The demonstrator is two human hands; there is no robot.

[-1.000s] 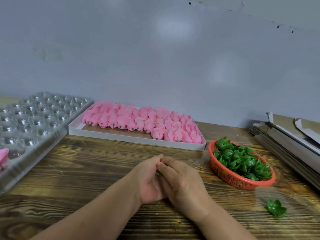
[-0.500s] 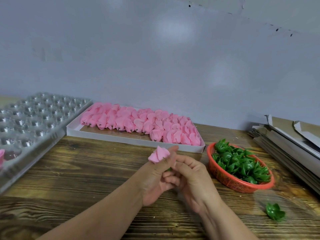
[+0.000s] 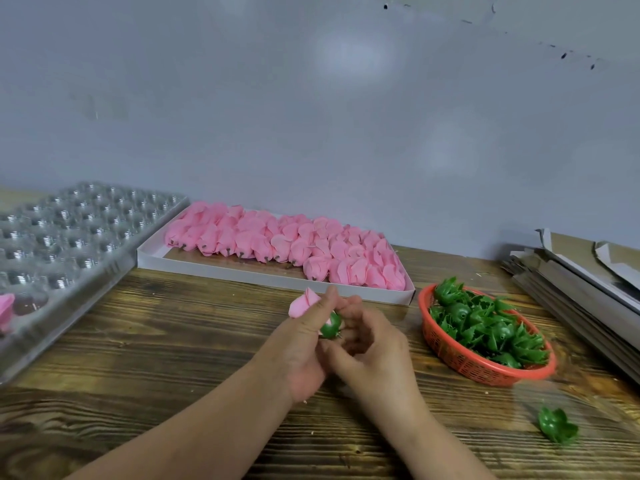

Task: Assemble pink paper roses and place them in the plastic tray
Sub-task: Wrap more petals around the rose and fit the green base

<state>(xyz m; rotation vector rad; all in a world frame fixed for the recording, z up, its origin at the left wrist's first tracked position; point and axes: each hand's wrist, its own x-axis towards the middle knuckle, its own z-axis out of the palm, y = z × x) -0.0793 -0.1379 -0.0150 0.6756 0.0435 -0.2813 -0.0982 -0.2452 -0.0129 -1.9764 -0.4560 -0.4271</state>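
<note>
My left hand (image 3: 304, 344) pinches the pink rose (image 3: 303, 304) between thumb and fingers, bloom tilted up and left so its base meets the green cap (image 3: 330, 325). My right hand (image 3: 367, 344) curls round that cap, apparently seating it. The plastic tray (image 3: 69, 237) waits far left, so I judge placing comes next.

Small craft-assembly workbench, batch production indicated: rough dark wooden tabletop (image 3: 173, 341) set against bare grey wall (image 3: 311, 116); stock laid out in bulk: white shallow box of pink paper buds (image 3: 277, 244), red mesh basket of green plastic calyxes (image 3: 485, 330), clear multi-cavity plastic tray (image 3: 69, 237), stacked flat cardboard sheets (image 3: 571, 282).
</note>
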